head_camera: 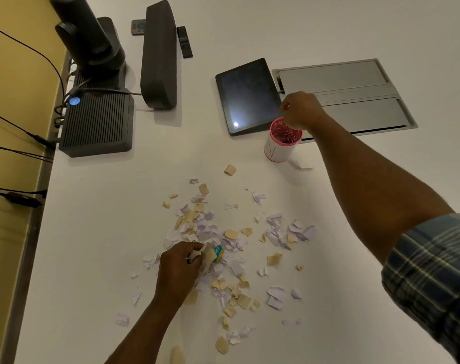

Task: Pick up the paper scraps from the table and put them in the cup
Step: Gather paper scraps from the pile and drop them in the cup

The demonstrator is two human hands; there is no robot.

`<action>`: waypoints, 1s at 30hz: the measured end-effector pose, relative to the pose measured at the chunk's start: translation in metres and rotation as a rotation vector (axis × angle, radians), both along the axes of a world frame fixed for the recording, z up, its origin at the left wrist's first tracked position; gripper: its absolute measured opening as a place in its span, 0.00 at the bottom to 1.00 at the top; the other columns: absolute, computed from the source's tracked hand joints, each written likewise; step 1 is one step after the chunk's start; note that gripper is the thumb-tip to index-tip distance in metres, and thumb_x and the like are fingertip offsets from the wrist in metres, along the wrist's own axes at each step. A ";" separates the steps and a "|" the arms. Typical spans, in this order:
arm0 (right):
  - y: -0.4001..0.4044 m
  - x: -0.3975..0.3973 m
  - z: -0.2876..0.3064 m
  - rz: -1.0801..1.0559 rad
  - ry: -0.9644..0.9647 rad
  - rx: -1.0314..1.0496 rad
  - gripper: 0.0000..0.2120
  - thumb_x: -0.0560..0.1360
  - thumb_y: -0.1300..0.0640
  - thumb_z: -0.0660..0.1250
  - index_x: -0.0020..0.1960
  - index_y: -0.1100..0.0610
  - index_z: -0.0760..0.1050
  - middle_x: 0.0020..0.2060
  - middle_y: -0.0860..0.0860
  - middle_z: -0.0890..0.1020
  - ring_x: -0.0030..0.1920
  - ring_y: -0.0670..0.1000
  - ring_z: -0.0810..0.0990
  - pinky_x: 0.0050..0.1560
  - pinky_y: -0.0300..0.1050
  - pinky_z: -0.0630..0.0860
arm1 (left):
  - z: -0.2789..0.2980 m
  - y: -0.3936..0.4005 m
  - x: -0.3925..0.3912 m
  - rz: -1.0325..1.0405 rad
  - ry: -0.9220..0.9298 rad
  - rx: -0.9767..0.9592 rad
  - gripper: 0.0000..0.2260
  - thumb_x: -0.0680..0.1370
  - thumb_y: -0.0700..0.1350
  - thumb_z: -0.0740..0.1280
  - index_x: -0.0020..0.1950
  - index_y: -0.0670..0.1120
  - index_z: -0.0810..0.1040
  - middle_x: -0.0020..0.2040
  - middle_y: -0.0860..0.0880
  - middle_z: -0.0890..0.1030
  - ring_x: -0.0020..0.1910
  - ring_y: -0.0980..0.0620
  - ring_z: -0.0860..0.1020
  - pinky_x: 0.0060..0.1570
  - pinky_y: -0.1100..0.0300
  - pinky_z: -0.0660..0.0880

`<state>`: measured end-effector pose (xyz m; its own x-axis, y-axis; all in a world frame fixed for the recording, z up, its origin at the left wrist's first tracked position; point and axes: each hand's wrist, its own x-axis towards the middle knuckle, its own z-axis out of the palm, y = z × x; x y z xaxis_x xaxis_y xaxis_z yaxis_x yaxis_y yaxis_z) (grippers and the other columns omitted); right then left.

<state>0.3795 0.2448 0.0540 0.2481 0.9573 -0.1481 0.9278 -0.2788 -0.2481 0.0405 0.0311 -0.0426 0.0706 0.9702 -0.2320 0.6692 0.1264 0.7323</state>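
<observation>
Overhead, right hand (pixel 301 110) above cup (pixel 281 144).

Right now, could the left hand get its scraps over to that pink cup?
Probably yes. The left hand clutches paper scraps, and only loose scraps lie between it and the cup. The right hand hovers over the cup's mouth, though, and would have to move aside.

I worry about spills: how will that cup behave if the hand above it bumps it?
The cup looks tall, narrow and light, holding only paper, so it likely tips or slides easily. The right hand hovers at its rim, so a nudge seems plausible.
</observation>
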 end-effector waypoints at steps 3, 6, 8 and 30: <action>-0.024 0.004 -0.003 -0.218 0.201 0.338 0.10 0.74 0.65 0.62 0.48 0.62 0.82 0.46 0.56 0.85 0.45 0.53 0.82 0.47 0.40 0.75 | 0.004 0.002 0.006 0.006 -0.017 0.005 0.10 0.71 0.36 0.73 0.50 0.46 0.83 0.45 0.51 0.84 0.43 0.55 0.80 0.44 0.61 0.79; -0.068 0.002 -0.029 -0.355 0.297 0.485 0.11 0.75 0.61 0.60 0.46 0.60 0.82 0.42 0.54 0.85 0.42 0.52 0.82 0.45 0.40 0.75 | 0.010 0.008 0.016 0.042 -0.061 -0.015 0.09 0.70 0.38 0.74 0.49 0.46 0.84 0.42 0.53 0.82 0.41 0.57 0.79 0.40 0.73 0.73; -0.105 0.000 -0.057 -0.424 0.318 0.496 0.11 0.76 0.60 0.60 0.48 0.59 0.81 0.43 0.54 0.85 0.43 0.53 0.82 0.45 0.39 0.72 | 0.014 0.016 0.027 0.044 -0.074 -0.046 0.08 0.70 0.40 0.74 0.49 0.46 0.84 0.37 0.54 0.79 0.36 0.59 0.76 0.35 0.78 0.70; -0.255 -0.071 -0.162 -0.049 0.059 -0.032 0.34 0.76 0.30 0.45 0.77 0.44 0.48 0.78 0.49 0.52 0.77 0.51 0.49 0.75 0.56 0.46 | 0.080 0.185 0.227 -0.125 -0.190 0.286 0.10 0.73 0.41 0.71 0.54 0.42 0.81 0.48 0.49 0.83 0.43 0.57 0.77 0.41 0.74 0.72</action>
<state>0.3089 -0.0102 -0.1084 0.2846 0.9388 -0.1938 0.8968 -0.3322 -0.2922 0.2679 0.2156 0.0377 0.2088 0.9750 0.0761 0.5150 -0.1758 0.8390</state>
